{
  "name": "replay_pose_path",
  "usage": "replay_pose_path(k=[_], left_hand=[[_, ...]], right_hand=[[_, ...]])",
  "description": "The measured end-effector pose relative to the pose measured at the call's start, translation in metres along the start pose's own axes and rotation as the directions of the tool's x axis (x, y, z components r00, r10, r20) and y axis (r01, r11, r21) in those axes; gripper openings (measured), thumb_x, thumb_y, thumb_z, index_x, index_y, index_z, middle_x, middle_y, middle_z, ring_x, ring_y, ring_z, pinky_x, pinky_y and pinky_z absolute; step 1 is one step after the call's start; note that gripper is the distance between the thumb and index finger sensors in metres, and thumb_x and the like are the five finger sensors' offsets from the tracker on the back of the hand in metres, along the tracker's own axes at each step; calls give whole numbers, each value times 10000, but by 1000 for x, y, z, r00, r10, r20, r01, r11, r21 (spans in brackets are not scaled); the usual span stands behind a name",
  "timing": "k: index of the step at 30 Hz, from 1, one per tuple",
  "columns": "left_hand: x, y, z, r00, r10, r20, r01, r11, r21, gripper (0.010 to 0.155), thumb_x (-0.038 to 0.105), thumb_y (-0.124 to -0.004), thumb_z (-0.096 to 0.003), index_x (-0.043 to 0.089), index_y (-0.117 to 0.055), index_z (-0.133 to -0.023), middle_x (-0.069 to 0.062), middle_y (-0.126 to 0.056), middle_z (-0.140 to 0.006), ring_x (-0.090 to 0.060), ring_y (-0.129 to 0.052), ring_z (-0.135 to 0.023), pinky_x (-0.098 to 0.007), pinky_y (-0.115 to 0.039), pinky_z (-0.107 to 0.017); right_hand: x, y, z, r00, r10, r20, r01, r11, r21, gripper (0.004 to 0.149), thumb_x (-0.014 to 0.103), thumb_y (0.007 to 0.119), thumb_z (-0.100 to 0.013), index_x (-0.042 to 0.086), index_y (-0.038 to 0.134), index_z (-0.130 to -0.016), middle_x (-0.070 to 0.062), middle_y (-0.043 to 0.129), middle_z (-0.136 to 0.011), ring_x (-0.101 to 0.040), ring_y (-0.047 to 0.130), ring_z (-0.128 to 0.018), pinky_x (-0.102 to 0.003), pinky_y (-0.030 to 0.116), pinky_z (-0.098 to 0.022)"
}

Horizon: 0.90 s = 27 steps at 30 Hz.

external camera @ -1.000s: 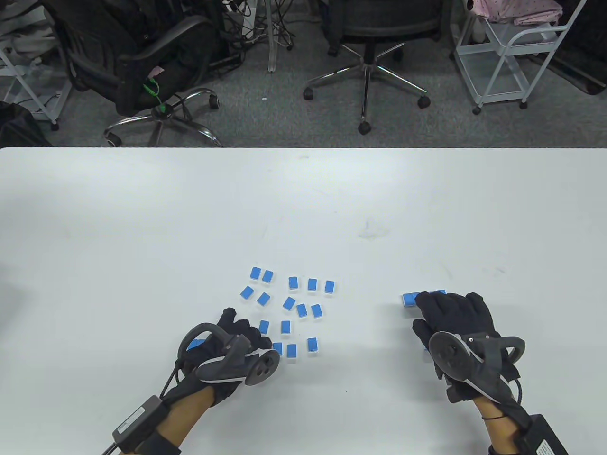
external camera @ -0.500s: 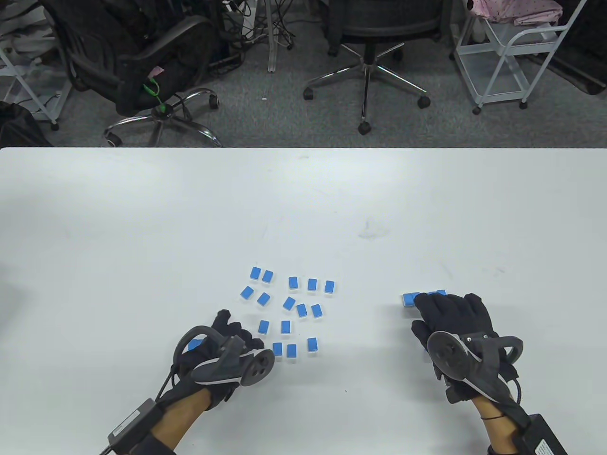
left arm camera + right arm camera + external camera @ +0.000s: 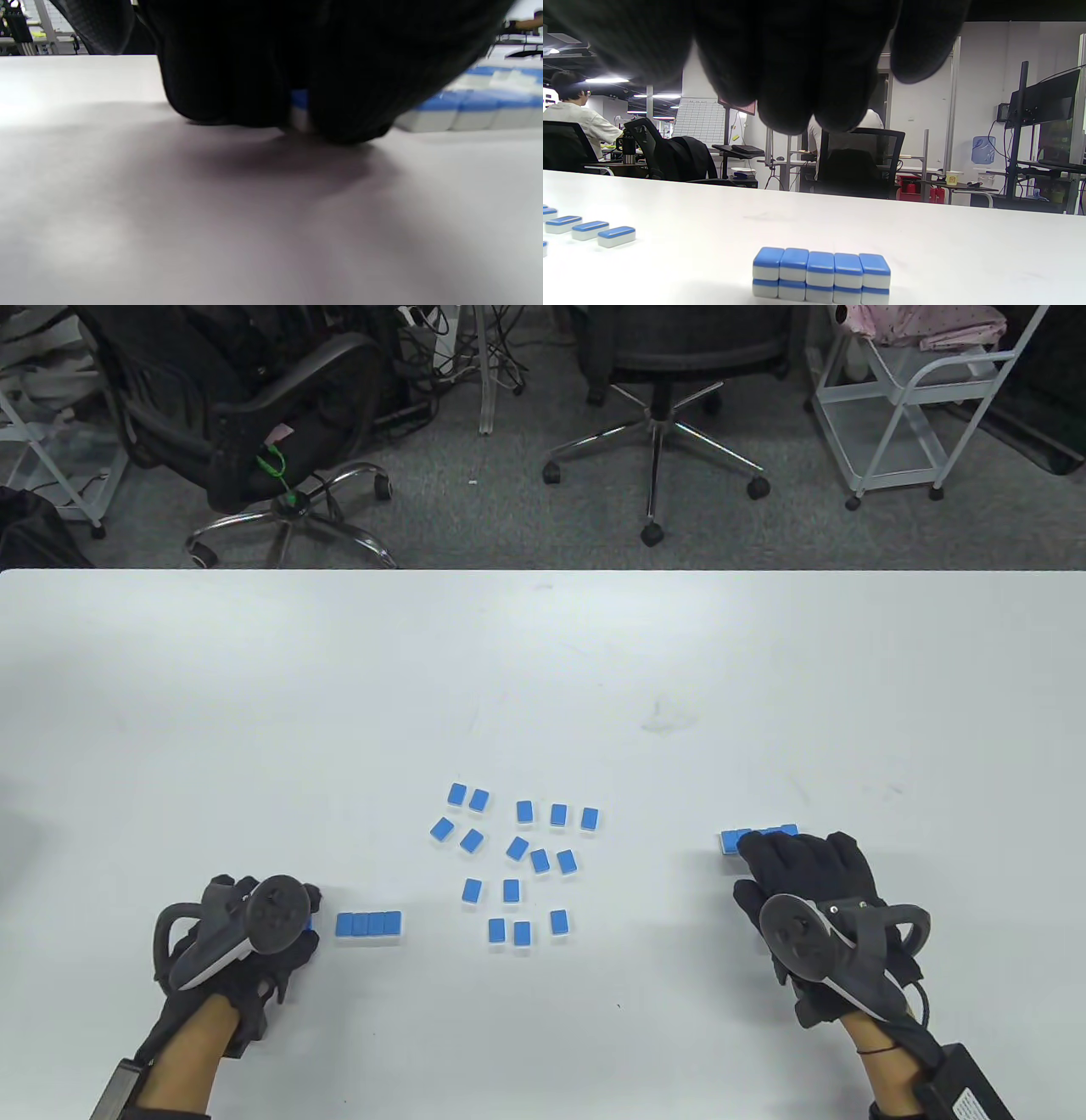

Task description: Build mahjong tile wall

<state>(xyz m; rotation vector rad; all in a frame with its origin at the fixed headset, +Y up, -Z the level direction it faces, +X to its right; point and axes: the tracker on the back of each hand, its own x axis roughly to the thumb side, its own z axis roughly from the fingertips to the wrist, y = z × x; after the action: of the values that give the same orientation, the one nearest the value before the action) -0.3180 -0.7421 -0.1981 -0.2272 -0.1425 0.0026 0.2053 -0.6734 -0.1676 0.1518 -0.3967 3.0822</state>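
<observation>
- On the white table (image 3: 543, 670), seen from above, sixteen loose tiles (image 3: 517, 848) lie scattered at the centre, each a small rounded block, blue on top and white below.
- Just left of them you have a row of four tiles (image 3: 367, 924) set edge to edge; your left hand (image 3: 242, 950) rests beside its left end, fingers bent down onto the table, tracker on its back.
- At the right, your right hand (image 3: 806, 891) hovers palm-down over a stacked block (image 3: 758, 838), whose blue tops show past your fingertips.
- From the left wrist, your gloved fingers (image 3: 237, 84) press to the table and pinch one tile (image 3: 300, 108) between them; the row of four tiles (image 3: 471, 110) lies blurred to the right.
- From the right wrist, the stacked block (image 3: 821, 275) is five tiles wide and two high, ten in all. Your fingers (image 3: 797, 63) hang above it, relaxed, holding nothing and not touching it.
</observation>
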Motion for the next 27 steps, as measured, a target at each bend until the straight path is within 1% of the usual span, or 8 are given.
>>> replay_pose_path(k=[2,6,12,27], left_hand=[[1,0,-1,1000,8,10,-8,1000,-3,586,443,-952,-395,288,-807,-942,24,-919,-859,-248,-884,-820,-652,-541,-777],[3,-1,-2,995,92,47,-91,995,-28,580,429,-949,-407,283,-807,-950,9,-914,-868,-257,-868,-827,-658,-528,-780],[8,-2,-2,995,77,71,-75,997,-26,580,429,-946,-410,289,-804,-954,14,-907,-873,-251,-864,-830,-658,-526,-784],[10,-5,-2,993,90,80,-88,996,-31,578,421,-931,-425,307,-780,-971,18,-877,-899,-250,-828,-858,-660,-508,-792]], right_hand=[[1,0,0,1000,2,1,-2,1000,-1,550,525,759,-351,308,780,-855,3,916,-883,-290,897,-814,-598,628,-703],[2,0,-1,1000,6,6,-6,1000,0,548,525,759,-351,308,781,-854,5,917,-882,-291,897,-813,-597,630,-701],[2,1,-1,1000,3,5,-3,1000,11,549,525,759,-351,307,781,-854,5,917,-882,-290,899,-813,-597,630,-702],[2,1,-1,1000,3,10,-3,1000,13,548,524,760,-351,307,782,-854,4,917,-882,-289,899,-813,-597,631,-701]])
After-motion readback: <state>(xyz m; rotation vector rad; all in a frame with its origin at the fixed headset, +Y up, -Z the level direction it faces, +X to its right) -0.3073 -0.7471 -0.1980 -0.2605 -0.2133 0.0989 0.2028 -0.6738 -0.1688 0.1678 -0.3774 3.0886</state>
